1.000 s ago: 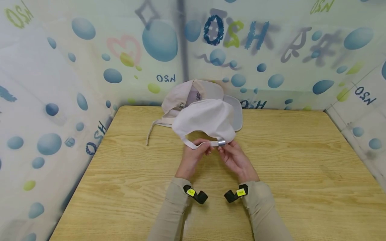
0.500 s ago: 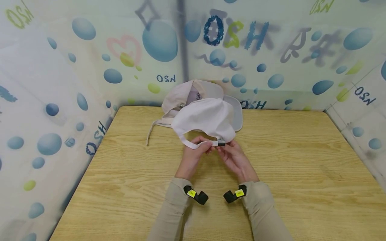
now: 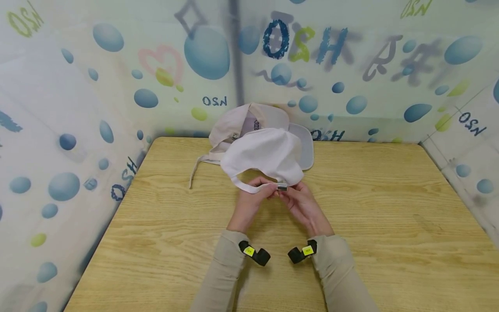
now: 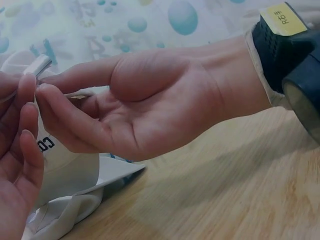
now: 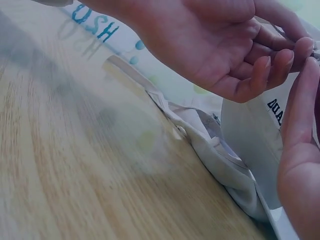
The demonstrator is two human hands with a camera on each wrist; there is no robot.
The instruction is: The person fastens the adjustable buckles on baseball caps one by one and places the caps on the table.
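Observation:
A white cap (image 3: 263,151) is tilted in front of me with its rear opening toward me. My left hand (image 3: 249,203) pinches the cap's back strap (image 3: 242,184) between thumb and fingers. Right beside the left thumb sits a silver metal buckle (image 3: 282,186). Thumb and fingertips of my right hand (image 3: 306,208) pinch at the buckle's other end; what exactly lies under them is hidden. The left wrist view shows the two hands' fingertips meeting at the buckle (image 4: 39,65). Dark lettering on the cap (image 5: 276,111) appears in the right wrist view.
Behind the white cap lies a beige cap (image 3: 230,125) with a loose strap (image 3: 192,171) trailing left onto the wooden table (image 3: 156,234). A printed curtain (image 3: 331,99) stands along the table's back edge. Each wrist wears a black camera (image 3: 260,256).
The buckle has shifted slightly left along the strap, closer to the left thumb, with the right fingertips following it. The beige cap stays where it was.

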